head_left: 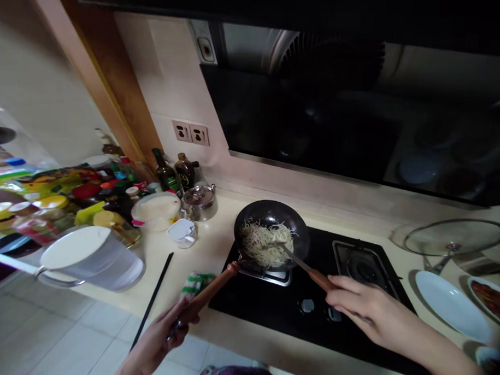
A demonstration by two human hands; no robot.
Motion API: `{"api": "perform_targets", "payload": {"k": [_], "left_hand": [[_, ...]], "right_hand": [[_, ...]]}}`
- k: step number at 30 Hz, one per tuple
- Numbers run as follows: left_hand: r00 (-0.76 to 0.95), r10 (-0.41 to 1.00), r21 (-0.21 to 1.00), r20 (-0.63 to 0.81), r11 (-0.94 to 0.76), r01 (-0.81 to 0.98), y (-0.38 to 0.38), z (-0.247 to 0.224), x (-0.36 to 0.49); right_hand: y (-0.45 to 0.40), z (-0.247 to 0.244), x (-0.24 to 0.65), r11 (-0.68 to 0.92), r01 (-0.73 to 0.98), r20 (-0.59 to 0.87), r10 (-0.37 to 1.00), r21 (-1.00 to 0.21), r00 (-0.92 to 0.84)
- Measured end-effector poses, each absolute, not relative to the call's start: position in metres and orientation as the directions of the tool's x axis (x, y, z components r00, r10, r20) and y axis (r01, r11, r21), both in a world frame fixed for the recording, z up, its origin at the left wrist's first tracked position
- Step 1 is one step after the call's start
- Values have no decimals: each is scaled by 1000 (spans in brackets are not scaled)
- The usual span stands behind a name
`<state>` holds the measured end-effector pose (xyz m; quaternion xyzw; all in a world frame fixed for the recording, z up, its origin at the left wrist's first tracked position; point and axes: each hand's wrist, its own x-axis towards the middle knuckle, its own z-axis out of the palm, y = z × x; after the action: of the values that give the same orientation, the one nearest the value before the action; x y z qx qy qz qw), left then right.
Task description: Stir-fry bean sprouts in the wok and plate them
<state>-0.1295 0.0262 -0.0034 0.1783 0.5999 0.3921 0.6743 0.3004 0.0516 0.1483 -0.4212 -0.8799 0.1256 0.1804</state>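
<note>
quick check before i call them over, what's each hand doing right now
Left hand: closed, holding the wooden handle of the black wok.
Right hand: closed, holding the wooden-handled spatula.

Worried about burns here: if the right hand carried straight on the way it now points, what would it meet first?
Probably the black wok, at its near right rim, following the wooden-handled spatula held in the right hand; depth is hard to judge from this view.

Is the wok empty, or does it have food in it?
Not empty: the wok holds a mound of pale noodles, with the spatula in the right hand pushed into them.
</note>
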Motion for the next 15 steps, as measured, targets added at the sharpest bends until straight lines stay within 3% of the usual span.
{"api": "perform_targets", "payload": {"k": [7, 11, 15], "left_hand": [[-14, 739, 702, -673, 633, -325, 26, -10, -133], [-4, 762, 720, -648, 610, -330, 25, -11, -132], [3, 762, 720, -648, 614, -323, 24, -10, -131]], "right_hand": [[63, 125, 274, 652, 674, 167, 751, -348, -639], [81, 114, 271, 651, 670, 324, 759, -357, -565], [93, 100, 261, 626, 732, 440, 756, -269, -485]]}}
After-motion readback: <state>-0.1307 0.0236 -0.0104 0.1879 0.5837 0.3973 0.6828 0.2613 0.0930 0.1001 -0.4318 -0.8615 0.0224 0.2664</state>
